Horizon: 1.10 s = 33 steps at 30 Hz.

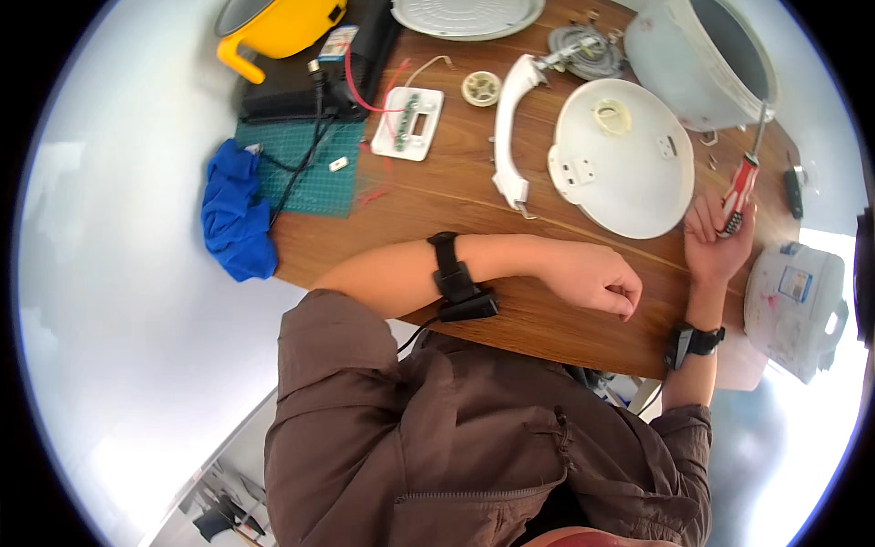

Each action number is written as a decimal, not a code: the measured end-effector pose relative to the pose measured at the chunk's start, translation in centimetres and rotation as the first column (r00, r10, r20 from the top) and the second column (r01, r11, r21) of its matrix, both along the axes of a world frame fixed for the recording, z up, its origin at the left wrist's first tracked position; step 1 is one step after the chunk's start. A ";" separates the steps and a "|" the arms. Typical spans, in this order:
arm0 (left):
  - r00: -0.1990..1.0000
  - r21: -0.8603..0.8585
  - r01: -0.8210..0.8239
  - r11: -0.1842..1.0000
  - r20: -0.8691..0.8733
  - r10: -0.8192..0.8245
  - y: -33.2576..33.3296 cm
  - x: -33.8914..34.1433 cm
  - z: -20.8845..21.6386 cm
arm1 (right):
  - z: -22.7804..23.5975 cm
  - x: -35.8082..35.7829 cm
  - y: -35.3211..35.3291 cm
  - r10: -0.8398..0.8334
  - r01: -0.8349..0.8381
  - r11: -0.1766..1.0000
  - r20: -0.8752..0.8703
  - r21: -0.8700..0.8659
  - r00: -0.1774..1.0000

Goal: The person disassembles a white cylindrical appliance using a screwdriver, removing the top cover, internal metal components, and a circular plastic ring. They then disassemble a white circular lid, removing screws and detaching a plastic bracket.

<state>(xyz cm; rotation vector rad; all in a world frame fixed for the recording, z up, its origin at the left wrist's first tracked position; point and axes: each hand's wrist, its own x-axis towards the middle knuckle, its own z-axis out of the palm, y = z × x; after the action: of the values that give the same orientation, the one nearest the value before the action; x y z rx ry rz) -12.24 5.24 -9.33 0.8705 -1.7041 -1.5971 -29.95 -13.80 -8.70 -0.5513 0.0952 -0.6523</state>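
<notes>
My right hand (pixel 715 246), at the table's right side, is closed around the red and white handle of a screwdriver (pixel 740 187). Its metal shaft points up and away from me. My left forearm lies across the near edge of the table. At its end, my left hand (pixel 594 279) has its fingers curled in, and nothing shows in them. Beyond both hands rests a round white plastic plate (pixel 629 182) with small cutouts and a raised ring. To its left is a curved white handle (pixel 513 128) with metal ends.
Behind the plate stand a whitish pot body (pixel 679 68) and a grey metal part (pixel 583 53). Leftward lie a white panel with wires (pixel 421 146), a green mat (pixel 319 187), a blue cloth (pixel 232 214) and a yellow pot (pixel 278 36). A white appliance (pixel 791 305) sits far right.
</notes>
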 end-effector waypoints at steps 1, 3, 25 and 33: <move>1.000 0.030 0.002 1.000 -0.003 -0.002 0.0 0.1 0.3 | 0.1 -0.1 -0.1 0.010 -0.010 1.000 0.005 -0.009 1.000; 1.000 0.067 -0.003 0.998 -0.009 0.004 0.1 0.1 0.4 | -0.2 -0.3 -0.1 -0.028 0.028 1.000 -0.028 -0.001 0.999; 1.000 0.076 0.005 0.997 -0.005 -0.005 0.3 -0.2 0.4 | -0.4 -0.6 -0.7 0.007 -0.007 0.999 0.001 -0.034 1.000; 0.962 -0.089 -0.252 0.964 0.083 0.259 4.2 4.2 8.4 | 0.0 -0.7 -0.7 -0.018 0.019 0.998 0.028 -0.051 0.999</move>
<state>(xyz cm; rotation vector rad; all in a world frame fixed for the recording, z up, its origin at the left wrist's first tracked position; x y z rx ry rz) -8.08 9.44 -0.96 1.0932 -1.6303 -1.3278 -30.67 -14.53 -8.70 -0.5917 0.0581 -0.6816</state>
